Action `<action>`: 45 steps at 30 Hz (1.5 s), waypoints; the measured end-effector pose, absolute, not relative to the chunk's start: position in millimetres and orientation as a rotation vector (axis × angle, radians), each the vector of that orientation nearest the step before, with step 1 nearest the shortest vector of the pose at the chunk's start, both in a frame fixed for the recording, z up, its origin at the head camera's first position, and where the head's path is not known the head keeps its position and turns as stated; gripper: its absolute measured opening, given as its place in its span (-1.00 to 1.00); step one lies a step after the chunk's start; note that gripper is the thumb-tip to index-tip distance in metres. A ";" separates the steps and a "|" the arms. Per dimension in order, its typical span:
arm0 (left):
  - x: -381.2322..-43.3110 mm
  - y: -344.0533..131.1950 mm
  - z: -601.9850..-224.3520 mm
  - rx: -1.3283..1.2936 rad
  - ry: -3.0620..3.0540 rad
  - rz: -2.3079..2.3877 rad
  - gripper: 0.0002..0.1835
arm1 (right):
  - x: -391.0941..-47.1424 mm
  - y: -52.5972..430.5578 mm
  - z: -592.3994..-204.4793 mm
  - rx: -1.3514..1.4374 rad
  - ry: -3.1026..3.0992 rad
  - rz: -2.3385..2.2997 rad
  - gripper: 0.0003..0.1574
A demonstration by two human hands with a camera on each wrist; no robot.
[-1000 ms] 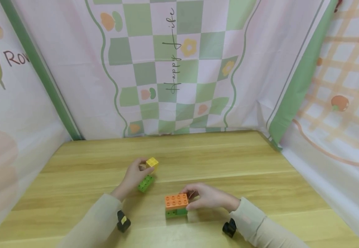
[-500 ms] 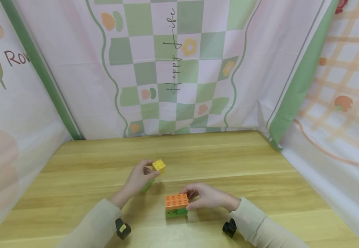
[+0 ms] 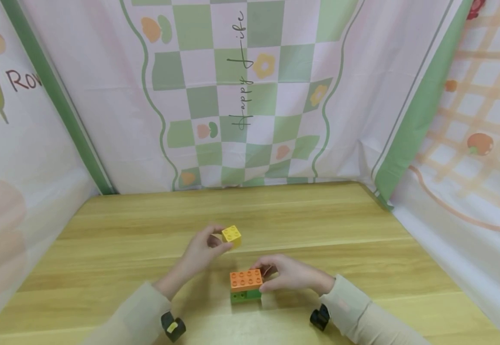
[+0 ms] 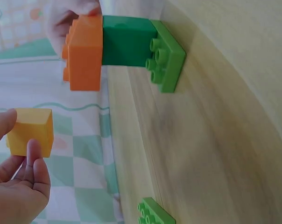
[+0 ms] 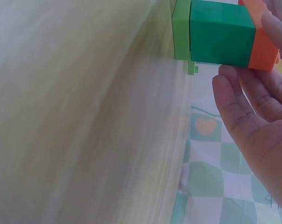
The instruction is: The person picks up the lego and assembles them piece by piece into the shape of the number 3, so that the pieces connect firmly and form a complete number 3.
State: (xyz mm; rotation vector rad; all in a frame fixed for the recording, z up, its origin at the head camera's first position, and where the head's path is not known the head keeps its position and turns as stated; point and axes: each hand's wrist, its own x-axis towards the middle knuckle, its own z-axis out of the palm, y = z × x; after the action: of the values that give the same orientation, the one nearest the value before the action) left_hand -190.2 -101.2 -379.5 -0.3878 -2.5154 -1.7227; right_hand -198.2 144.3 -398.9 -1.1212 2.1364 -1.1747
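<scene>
Head view: a checked cloth (image 3: 262, 110) hangs beyond the brick stack (image 3: 246, 283) and the wooden table (image 3: 340, 225). The right hand (image 3: 290, 274) grips the stack's right end between thumb and fingers. Beyond the stack and slightly left, raised off the table, the left hand (image 3: 202, 251) pinches the smaller yellow block (image 3: 231, 235). Stack and block look light, stiff and fairly smooth; flat sides should hold best, leaving studs clear. Behind the stack, cloth lettering (image 3: 241, 72) reads "Happy Life"; no brand is legible on either piece.
</scene>
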 end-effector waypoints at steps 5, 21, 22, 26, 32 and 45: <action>-182.8 -97.2 -375.1 -0.422 -2.514 -1.721 -0.57 | -197.6 144.3 -399.2 -1.106 2.134 -1.183 -0.55; -164.7 -87.9 -373.7 -0.602 -2.548 -1.743 -0.53 | -197.7 146.0 -402.9 -1.068 2.106 -1.244 -0.48; -163.8 -87.6 -374.1 -0.608 -2.557 -1.745 -0.52 | -198.1 146.1 -403.5 -1.067 2.103 -1.247 -0.48; -160.5 -85.8 -376.1 -0.640 -2.597 -1.741 -0.51 | -199.6 146.8 -405.7 -1.078 2.084 -1.266 -0.54; -156.0 -81.2 -379.1 -0.704 -2.589 -1.764 -0.56 | -200.8 147.1 -407.6 -1.106 2.073 -1.281 -0.66; -150.0 -75.2 -382.2 -0.730 -2.657 -1.694 -0.53 | -200.9 148.2 -409.8 -1.114 2.066 -1.288 -0.61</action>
State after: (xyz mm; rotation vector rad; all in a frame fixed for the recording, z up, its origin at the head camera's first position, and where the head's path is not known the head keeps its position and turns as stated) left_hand -150.0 -75.2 -382.2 -0.7301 -2.6575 -1.6938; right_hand -200.9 148.2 -409.8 -1.1145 2.0659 -1.2876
